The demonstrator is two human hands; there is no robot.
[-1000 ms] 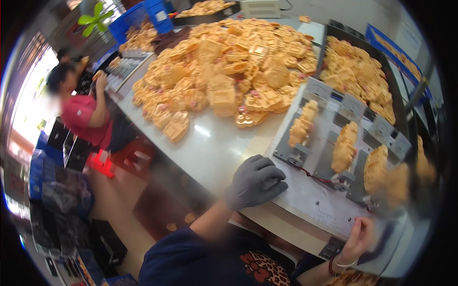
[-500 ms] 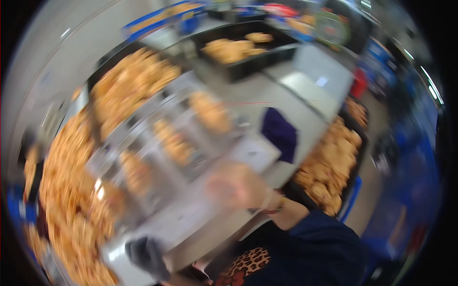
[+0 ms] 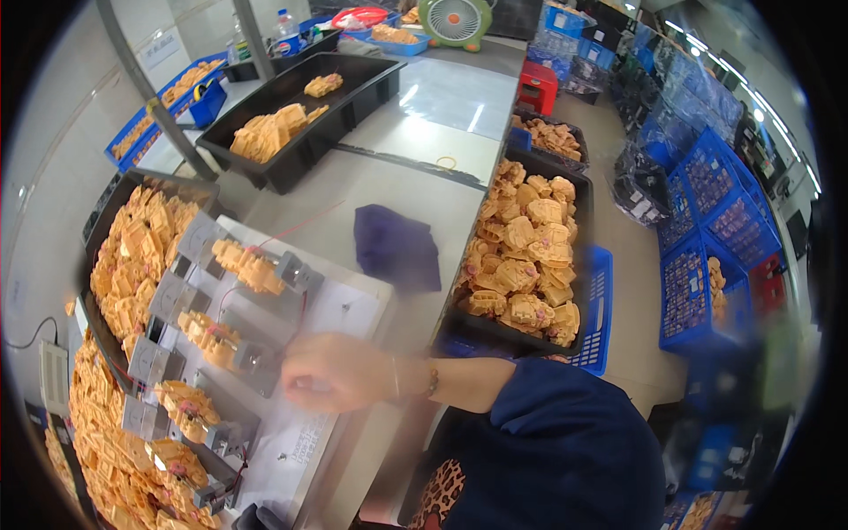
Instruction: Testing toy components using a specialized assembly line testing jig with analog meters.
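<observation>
Hovering my blurred right hand (image 3: pixel 331 371), grip unreadable, over the white fixture board (image 3: pixel 353 309), I judged aligning with the nine-o'clock yellow part (image 3: pixel 212 336) wisest.

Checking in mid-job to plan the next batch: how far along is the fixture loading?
Done: the visible stations on the white fixture board all carry orange parts. In hand: the right hand, blurred, sits over the board; its grip is unreadable. Left: a full black tray and a loose heap of parts.

Our right hand (image 3: pixel 331 371) bare, blurred, loosely curled, forearm reaching leftward across body; left hand (image 3: pixel 261 518) barely visible below it.
</observation>
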